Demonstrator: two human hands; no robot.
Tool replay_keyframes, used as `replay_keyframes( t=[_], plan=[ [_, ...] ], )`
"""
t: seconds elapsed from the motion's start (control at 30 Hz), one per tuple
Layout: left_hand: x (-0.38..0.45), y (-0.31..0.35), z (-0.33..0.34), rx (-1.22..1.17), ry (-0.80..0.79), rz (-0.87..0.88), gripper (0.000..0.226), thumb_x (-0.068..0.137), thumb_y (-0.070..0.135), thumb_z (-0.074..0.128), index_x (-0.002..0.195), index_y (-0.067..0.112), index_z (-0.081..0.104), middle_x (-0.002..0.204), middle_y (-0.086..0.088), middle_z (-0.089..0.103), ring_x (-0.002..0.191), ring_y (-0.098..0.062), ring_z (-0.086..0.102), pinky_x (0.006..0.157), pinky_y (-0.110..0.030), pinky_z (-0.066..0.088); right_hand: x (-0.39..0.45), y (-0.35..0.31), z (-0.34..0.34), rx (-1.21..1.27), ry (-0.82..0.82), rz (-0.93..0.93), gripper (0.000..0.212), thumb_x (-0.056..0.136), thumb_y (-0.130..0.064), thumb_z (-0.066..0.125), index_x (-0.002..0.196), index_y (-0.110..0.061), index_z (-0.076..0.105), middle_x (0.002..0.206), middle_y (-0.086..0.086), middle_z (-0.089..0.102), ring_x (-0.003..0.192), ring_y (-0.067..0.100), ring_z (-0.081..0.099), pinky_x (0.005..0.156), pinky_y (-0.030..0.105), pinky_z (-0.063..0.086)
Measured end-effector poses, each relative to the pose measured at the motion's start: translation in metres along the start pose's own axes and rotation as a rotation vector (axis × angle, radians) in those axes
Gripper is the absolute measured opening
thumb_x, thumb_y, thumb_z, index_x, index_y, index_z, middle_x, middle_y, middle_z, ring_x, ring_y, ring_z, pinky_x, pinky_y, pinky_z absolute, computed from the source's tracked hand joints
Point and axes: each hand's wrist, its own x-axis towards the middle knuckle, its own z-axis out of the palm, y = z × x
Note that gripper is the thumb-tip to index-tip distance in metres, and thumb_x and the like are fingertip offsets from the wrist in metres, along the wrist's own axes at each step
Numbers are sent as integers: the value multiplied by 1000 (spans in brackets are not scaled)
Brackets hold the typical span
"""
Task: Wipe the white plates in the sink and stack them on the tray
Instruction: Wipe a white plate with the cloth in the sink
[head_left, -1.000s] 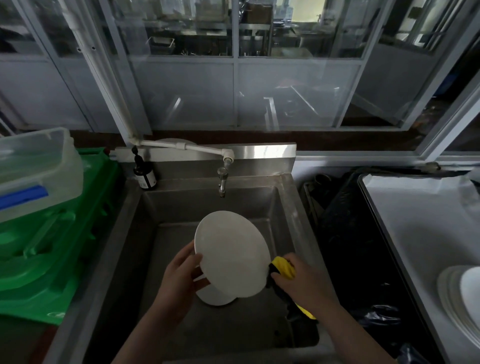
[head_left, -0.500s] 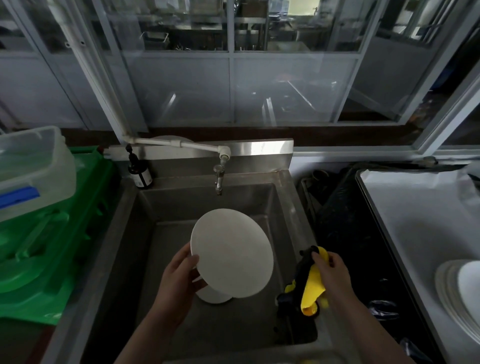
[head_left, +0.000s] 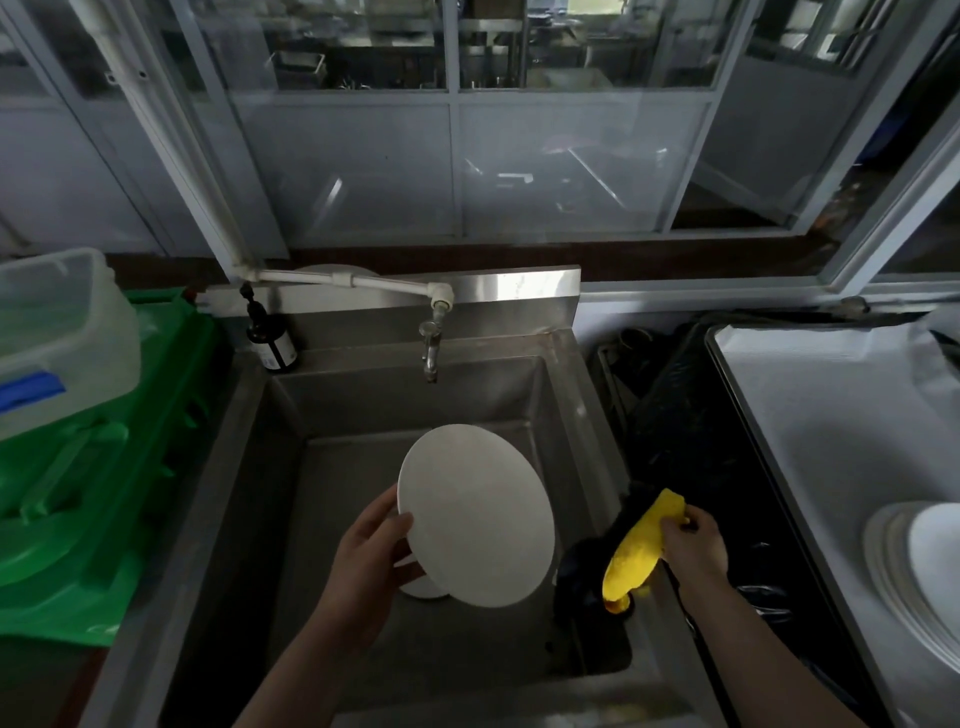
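Plate held over the sink, cloth off to its right.

Head view: the left hand (head_left: 371, 564) grips a white plate (head_left: 475, 514) by its left edge, thumb on the face, fingers curled behind, tilted above the sink (head_left: 358, 415). Another plate (head_left: 423, 590) peeks out beneath it. Right of the sink basin, the right hand (head_left: 693, 538) pinches a yellow cloth (head_left: 636, 551) at the rim. Farther right, stacked plates (head_left: 914, 561) sit on the tray (head_left: 789, 415).

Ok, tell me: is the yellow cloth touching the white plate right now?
No, the yellow cloth hangs from the right hand over the sink's right rim, apart from the white plate gripped by the left hand.
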Motion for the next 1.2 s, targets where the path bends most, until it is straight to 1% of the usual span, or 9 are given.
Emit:
replay_keyframes(
  t=[0.2,0.37,0.57,0.7,0.8,0.9,1.03,1.1,1.2],
  plan=[
    [1,-2,1,4,9,-9,36,99,11,49,126,29,66,106,-2,75,100,-35,68,73,-45,58,5,7,-1,-83,-42,3,51,96,-24,53,144,-12,41,121,20,59,95,36,56,75,38,45],
    [0,0,2,-1,18,-14,35,99,11,49,123,30,67,105,-3,75,96,-32,69,68,-40,57,2,4,-3,-157,-61,-41,63,94,-21,53,151,-10,29,138,23,50,117,44,52,81,40,43],
    [-3,1,2,4,32,-15,30,100,15,50,121,27,68,107,-4,75,98,-30,70,67,-36,56,-23,-11,1,-306,2,-323,59,93,-16,57,148,-9,38,150,17,38,137,37,35,108,50,36],
    [-5,3,-1,5,33,-14,29,100,19,50,122,26,67,107,-2,75,100,-29,70,70,-37,56,-38,-20,10,-388,64,-509,55,91,-15,59,144,-7,43,150,14,39,140,32,31,114,49,31],
    [-6,4,-2,-10,52,-13,24,99,18,51,118,21,66,105,-5,74,98,-30,69,71,-40,57,-53,-33,16,-247,-57,-569,45,94,-13,58,138,-9,50,139,9,52,130,27,46,104,41,42],
    [-9,6,-5,-22,47,7,23,100,17,50,117,17,65,104,-8,74,96,-30,69,76,-44,56,-69,-49,24,-116,-235,-478,26,98,-23,55,122,-17,60,115,0,63,106,19,59,84,29,43],
    [-13,9,-10,-40,36,18,24,101,15,47,116,13,66,95,-9,73,88,-27,68,71,-41,55,-82,-62,32,8,-465,-310,18,98,-33,56,97,-19,68,88,0,71,81,19,67,73,36,56],
    [-14,9,-13,-47,38,27,23,101,14,47,114,11,65,93,-11,70,82,-23,68,66,-38,52,-89,-66,33,113,-538,-247,19,97,-29,58,93,-16,71,78,2,71,69,18,62,61,31,49],
    [-15,10,-17,-46,31,53,20,101,14,46,110,6,62,85,-6,70,78,-21,68,64,-36,52,-96,-69,30,176,-574,-230,14,96,-24,62,93,-14,72,75,6,68,67,17,55,57,28,41]
  ],
)
